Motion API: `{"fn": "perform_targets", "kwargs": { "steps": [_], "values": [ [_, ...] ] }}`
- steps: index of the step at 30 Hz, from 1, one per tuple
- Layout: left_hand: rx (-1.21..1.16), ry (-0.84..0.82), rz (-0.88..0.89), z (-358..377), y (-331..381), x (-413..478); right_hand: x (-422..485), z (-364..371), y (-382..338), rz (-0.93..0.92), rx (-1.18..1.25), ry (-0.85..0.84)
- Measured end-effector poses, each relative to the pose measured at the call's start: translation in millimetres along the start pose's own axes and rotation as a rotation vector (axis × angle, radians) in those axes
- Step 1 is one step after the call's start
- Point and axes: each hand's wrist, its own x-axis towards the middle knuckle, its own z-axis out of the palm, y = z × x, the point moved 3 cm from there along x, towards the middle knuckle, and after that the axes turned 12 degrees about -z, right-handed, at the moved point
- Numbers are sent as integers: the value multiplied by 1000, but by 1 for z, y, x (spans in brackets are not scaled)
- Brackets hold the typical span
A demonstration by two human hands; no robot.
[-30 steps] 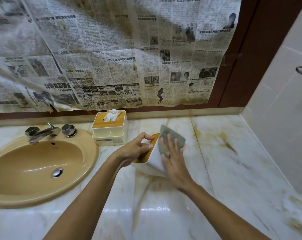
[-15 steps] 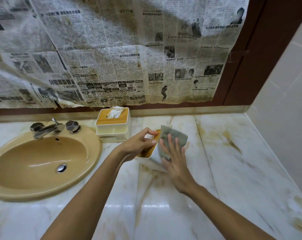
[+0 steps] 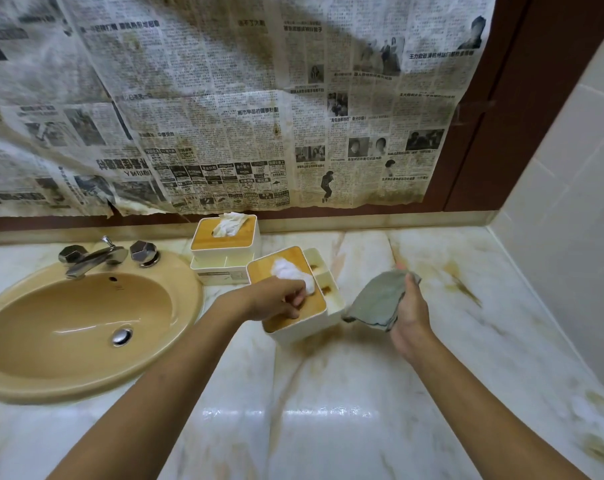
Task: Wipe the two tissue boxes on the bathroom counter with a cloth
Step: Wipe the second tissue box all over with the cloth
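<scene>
Two white tissue boxes with wooden lids stand on the marble counter (image 3: 328,393). The far tissue box (image 3: 224,244) sits by the wall with a tissue sticking out. The near tissue box (image 3: 293,299) stands upright just in front of it, lid up, with a white tissue on top. My left hand (image 3: 279,301) rests on its lid, fingers curled at the tissue. My right hand (image 3: 409,313) is to the right of that box, apart from it, gripping a folded grey-green cloth (image 3: 376,301).
A tan sink basin (image 3: 68,327) with a chrome faucet (image 3: 92,258) fills the left. Stained newspaper (image 3: 224,105) covers the wall behind. A tiled wall (image 3: 563,220) bounds the counter on the right. Brown stains mark the marble near the right.
The near tissue box, held tipped on its side before, now stands upright with its lid up. My right hand has pulled the cloth off it to the right.
</scene>
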Motion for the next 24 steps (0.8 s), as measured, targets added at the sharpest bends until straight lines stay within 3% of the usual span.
{"fn": "perform_targets", "kwargs": {
  "steps": [4,9,16,21,24],
  "values": [
    [152,-75,-49,6,-8,0,-11,-12,3,154,124,87],
    [240,-107,-135,17,-12,-2,-19,-16,9,175,97,47],
    [361,-80,-70,14,-10,-4,-22,-15,14,215,196,36],
    [242,-105,-89,16,-18,-2,-23,-15,8,177,191,28],
    [26,12,-210,16,-21,4,-24,-16,8,164,162,28]
  ]
}}
